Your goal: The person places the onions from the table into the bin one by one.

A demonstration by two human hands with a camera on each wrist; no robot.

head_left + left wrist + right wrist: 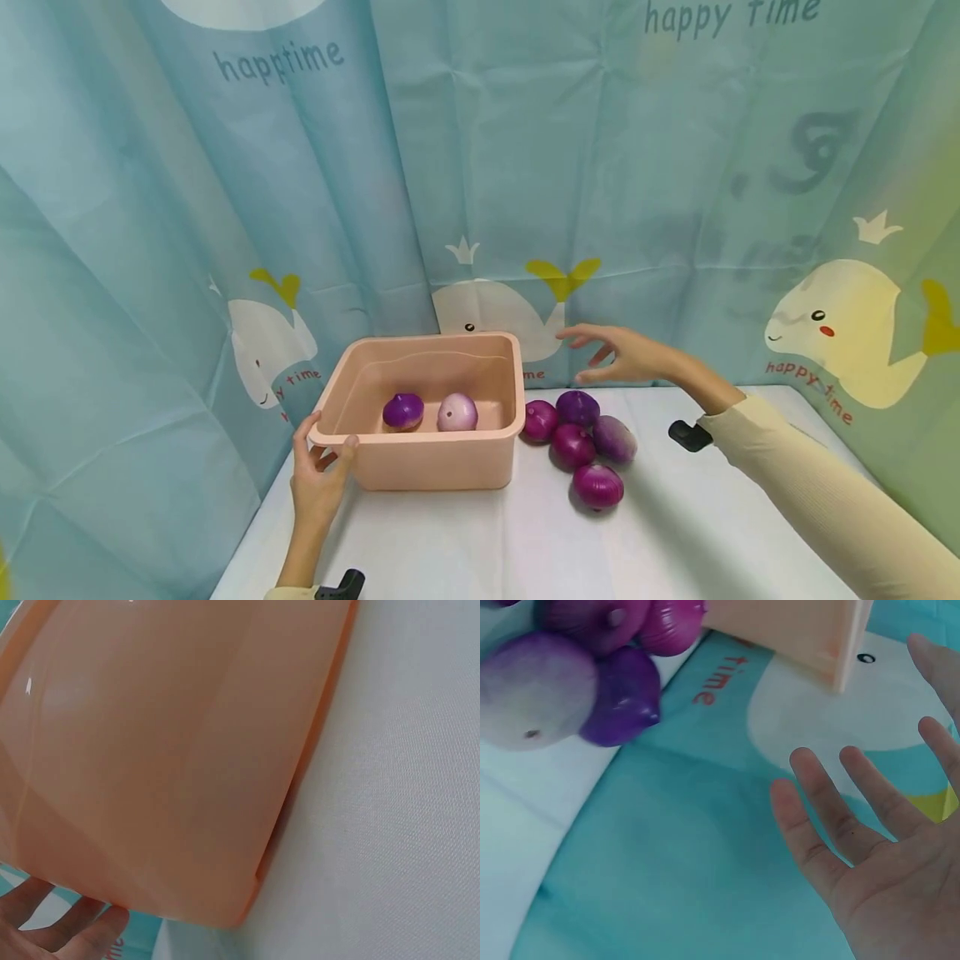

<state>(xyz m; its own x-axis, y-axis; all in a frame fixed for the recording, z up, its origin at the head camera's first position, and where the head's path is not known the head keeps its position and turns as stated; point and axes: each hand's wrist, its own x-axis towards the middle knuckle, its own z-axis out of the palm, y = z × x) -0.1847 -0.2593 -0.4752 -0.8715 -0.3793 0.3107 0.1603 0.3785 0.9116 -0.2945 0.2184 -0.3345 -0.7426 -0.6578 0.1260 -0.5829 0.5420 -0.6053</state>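
Note:
A pink plastic bin (435, 462) stands on the table with a dark purple onion (403, 411) and a paler onion (457, 412) inside. My left hand (318, 479) holds its front left corner, thumb on the front rim and fingers along the left side. In the left wrist view, fingertips (97, 930) touch the edge of the bin's wall. Several red onions (573, 447) lie grouped right of the bin. Above and behind them hovers my right hand (618, 354), its fingers spread and holding nothing. The right wrist view shows the palm (907, 892) bare, with onions (536, 690) off to one side.
A pale blue curtain (510, 167) with whale prints hangs behind and along both sides of the white table (435, 550). One purple onion (597, 487) lies nearest the front of the group. The bin's right wall stands close beside the onions.

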